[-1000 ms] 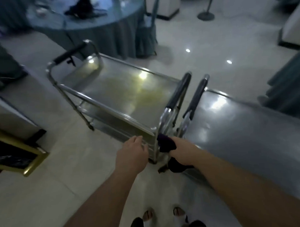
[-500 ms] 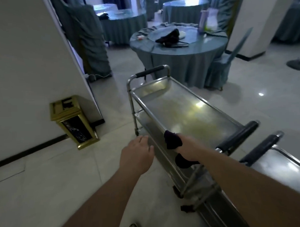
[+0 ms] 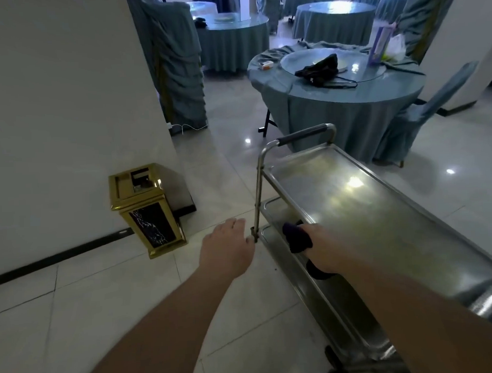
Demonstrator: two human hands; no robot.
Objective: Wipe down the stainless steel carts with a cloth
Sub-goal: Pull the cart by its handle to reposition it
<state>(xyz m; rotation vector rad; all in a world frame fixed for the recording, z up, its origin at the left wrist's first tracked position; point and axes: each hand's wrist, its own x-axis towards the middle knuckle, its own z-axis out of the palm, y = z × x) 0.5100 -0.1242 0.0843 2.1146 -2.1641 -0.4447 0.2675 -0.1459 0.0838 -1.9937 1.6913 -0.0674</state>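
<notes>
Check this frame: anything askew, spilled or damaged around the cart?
Nothing spilled or damaged shows. The cart stands level; the right hand grips a dark cloth at its side rail. One oddity: a dark bag lies slumped on the round table behind.

One steel cart (image 3: 379, 209), one dark cloth (image 3: 297, 237), two hands — left (image 3: 227, 251), right (image 3: 325, 250)

Pale tiled floor (image 3: 76, 309), steel cart (image 3: 379, 209), gold bin (image 3: 148, 209), draped table (image 3: 348, 104) standing on it

I can't see the right hand's (image 3: 323, 246) fingers behind the cloth (image 3: 297, 237); the cart's (image 3: 379, 218) near end runs off frame.
</notes>
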